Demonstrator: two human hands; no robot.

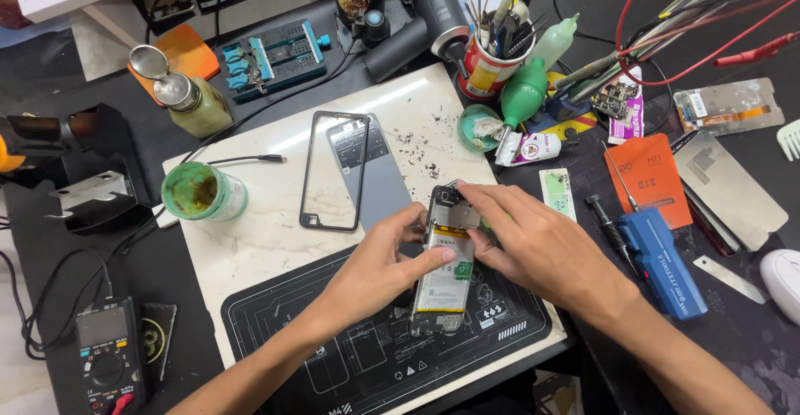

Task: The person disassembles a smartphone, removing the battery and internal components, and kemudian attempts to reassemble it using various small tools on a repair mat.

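While the left hand (379, 261) grips the opened phone (444, 265) by its left edge, thumb across the battery, the right hand (533, 244) pinches the phone's top end with narrow fingers (471, 194). The phone lies at centre frame, over the dark mat (367, 348) on the counter (750, 340). A detached phone frame (333, 171) lies just upper left of it, a green-rimmed jar (202, 192) farther left, a blue screwdriver (658, 257) at right, and a multimeter (108, 357) at lower left.
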